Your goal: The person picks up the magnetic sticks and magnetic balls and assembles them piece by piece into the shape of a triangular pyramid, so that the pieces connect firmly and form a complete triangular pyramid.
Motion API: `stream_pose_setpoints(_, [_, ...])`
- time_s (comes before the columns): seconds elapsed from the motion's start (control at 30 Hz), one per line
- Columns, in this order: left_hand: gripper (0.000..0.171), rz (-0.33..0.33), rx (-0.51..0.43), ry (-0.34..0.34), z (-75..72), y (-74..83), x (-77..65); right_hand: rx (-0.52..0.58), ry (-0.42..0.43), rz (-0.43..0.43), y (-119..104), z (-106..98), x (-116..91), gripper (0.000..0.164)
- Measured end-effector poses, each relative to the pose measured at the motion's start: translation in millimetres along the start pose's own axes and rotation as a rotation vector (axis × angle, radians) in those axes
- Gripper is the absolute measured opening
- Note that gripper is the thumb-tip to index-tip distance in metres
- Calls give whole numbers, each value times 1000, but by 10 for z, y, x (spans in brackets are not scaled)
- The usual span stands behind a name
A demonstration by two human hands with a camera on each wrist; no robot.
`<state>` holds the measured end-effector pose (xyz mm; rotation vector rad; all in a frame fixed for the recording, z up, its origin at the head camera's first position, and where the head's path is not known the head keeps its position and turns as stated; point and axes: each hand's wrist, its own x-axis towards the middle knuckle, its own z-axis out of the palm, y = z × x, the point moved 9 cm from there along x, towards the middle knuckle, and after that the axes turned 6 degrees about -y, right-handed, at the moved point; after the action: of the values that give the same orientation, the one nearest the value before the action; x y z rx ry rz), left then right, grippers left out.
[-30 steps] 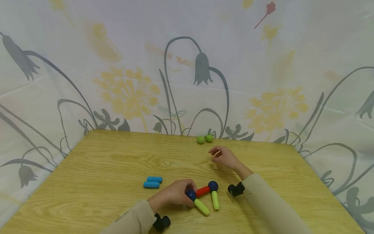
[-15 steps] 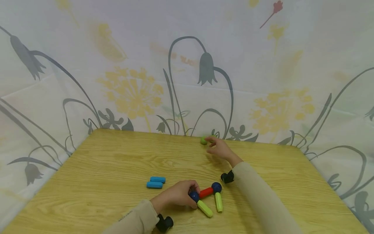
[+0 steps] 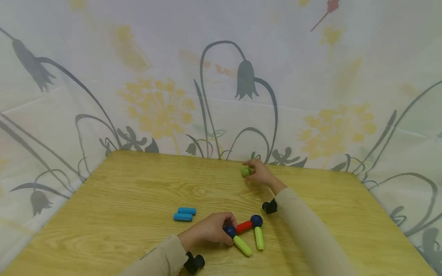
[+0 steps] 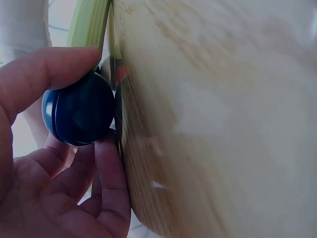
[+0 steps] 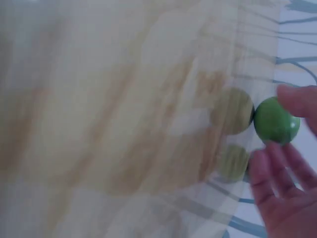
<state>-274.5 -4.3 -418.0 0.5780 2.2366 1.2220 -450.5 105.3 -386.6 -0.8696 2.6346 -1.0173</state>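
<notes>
At the far edge, my right hand (image 3: 260, 173) pinches a green ball (image 3: 246, 172) between thumb and fingers. The right wrist view shows the thumb above this green ball (image 5: 276, 120) and fingertips below. A second green ball is mostly hidden behind those fingers, its reflection showing on the tabletop. Nearer, my left hand (image 3: 215, 229) grips a dark blue ball (image 3: 230, 231), thumb on top in the left wrist view. This dark blue ball (image 4: 79, 111) joins a yellow-green rod (image 3: 243, 246) and a red rod (image 3: 244, 227). Past the red rod sit another dark blue ball (image 3: 256, 220) and yellow-green rod (image 3: 259, 239).
Two blue rods (image 3: 184, 214) lie side by side left of the joined pieces. A black wrist camera (image 3: 269, 206) is at the right wrist, and another black wrist camera (image 3: 194, 263) at the left. Behind the wooden table (image 3: 145, 184) hangs a flower-patterned cloth (image 3: 221, 88).
My right hand has reached forward to the green balls, and its thumb and fingers have closed on one, which has shifted slightly toward me. The left hand keeps its hold on the dark blue ball.
</notes>
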Motion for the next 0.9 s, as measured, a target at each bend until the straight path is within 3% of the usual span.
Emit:
stream_pose_setpoints(0.2, [32, 1, 6, -5, 18, -5, 22, -24, -99, 40, 46, 97, -244, 39])
stream_pose_setpoints(0.63, [31, 27, 33, -6, -7, 12, 13, -7, -44, -6, -130, 138, -686, 34])
stream_pose_setpoints(0.9, [31, 34, 16, -16, 8, 4, 17, 90, 31, -34, -288, 93, -968, 36])
